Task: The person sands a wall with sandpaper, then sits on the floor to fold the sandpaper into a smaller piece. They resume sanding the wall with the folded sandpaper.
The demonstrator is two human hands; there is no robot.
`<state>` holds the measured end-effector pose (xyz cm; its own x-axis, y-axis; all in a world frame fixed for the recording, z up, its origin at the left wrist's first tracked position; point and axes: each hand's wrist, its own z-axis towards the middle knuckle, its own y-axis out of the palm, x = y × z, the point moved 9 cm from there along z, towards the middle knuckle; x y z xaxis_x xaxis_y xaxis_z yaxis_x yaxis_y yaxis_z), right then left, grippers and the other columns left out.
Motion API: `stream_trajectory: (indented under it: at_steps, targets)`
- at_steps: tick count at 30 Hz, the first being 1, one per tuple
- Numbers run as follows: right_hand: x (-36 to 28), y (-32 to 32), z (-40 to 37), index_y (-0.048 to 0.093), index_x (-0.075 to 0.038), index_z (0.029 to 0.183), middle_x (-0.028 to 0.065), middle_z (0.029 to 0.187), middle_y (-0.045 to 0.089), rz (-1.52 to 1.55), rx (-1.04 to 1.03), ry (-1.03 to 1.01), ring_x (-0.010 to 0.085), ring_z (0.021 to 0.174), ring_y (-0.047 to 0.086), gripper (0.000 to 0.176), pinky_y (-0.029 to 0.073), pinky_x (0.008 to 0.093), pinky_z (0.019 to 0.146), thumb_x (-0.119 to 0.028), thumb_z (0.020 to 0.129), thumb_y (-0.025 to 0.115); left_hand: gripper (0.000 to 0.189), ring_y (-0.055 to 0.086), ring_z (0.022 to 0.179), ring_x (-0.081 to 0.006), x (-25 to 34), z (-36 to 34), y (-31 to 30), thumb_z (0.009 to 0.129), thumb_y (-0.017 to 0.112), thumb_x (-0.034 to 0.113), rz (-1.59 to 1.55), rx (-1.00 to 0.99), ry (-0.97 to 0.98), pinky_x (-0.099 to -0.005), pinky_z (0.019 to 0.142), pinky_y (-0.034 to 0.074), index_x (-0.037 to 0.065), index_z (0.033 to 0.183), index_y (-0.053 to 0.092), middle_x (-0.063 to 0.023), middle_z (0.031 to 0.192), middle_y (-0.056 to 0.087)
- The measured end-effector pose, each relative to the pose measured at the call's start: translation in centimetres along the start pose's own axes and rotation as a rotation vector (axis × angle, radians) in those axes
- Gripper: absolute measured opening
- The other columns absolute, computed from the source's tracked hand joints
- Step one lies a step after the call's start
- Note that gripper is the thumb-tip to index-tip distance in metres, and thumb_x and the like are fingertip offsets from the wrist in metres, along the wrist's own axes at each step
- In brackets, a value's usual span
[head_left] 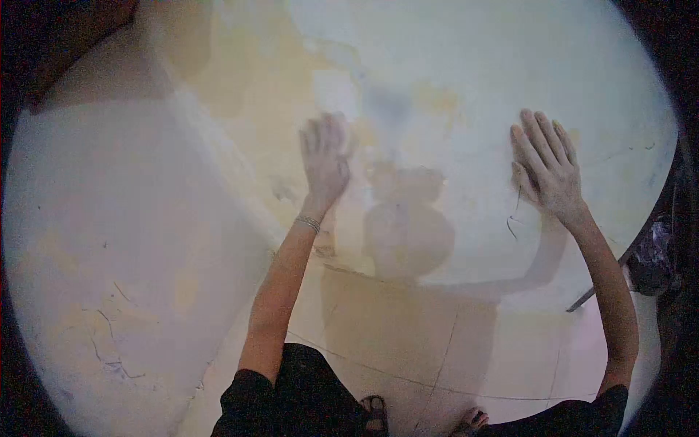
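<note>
My left hand (325, 162), with bracelets (308, 222) at the wrist, is up against a pale, patchy wall (466, 44). Its fingers are smeared by motion, and I cannot make out whether a pale thing beside them is held or is part of the wall. Farther right, my right hand (547, 164) lies palm-down on the same wall. The fingers there are stretched out, with nothing seen in them. Around both hands the surface has yellowish and white patches, and a grey smudge (389, 102) sits between them.
Another pale wall face (124, 240) with scratches meets this one at a corner on the left. My shadow (408, 240) falls between my arms. Below are floor tiles (408, 342) and a sandalled foot (375, 414). A dark bundle (652, 258) stands at the right edge.
</note>
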<state>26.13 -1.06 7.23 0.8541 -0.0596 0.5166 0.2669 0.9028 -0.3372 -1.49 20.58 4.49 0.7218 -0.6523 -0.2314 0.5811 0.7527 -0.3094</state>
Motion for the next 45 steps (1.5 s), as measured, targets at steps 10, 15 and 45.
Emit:
stream_trajectory:
  at_steps: [10, 15, 45]
  targets:
    - [-0.3, -0.4, 0.3, 0.046, -0.008, 0.134, 0.0123, 0.143, 0.039, -0.022, 0.043, -0.015, 0.0279, 0.133, 0.036, 0.049, 0.026, 0.0442, 0.111, -0.023, 0.089, 0.053, 0.065, 0.018, 0.137, -0.0428, 3.3, -1.7, 1.2, 0.079, 0.053, 0.012, -0.092, -0.126, 0.197, -0.0523, 0.112, 0.012, 0.002, 0.14, 0.033, -0.0167, 0.147, 0.03]
    - [-0.2, -0.3, 0.0, 0.046, -0.009, 0.135, 0.0119, 0.144, 0.039, -0.016, -0.003, 0.01, 0.0273, 0.134, 0.035, 0.049, 0.026, 0.0439, 0.111, -0.024, 0.088, 0.053, 0.067, 0.025, 0.135, -0.0416, -0.5, 2.8, -3.1, 0.078, 0.055, 0.01, 0.111, 0.05, -0.037, -0.0529, 0.111, 0.018, 0.003, 0.141, 0.033, -0.0159, 0.146, 0.032]
    - [-0.5, -0.4, -0.1, 0.044, -0.007, 0.136, 0.0123, 0.144, 0.037, -0.011, 0.016, -0.012, 0.0278, 0.134, 0.034, 0.053, 0.025, 0.0441, 0.111, -0.022, 0.086, 0.055, 0.052, 0.016, 0.138, -0.0421, 1.6, 5.1, -3.6, 0.094, 0.035, 0.019, -0.283, 0.168, -0.336, -0.0505, 0.112, 0.01, -0.005, 0.139, 0.031, -0.0232, 0.149, 0.021]
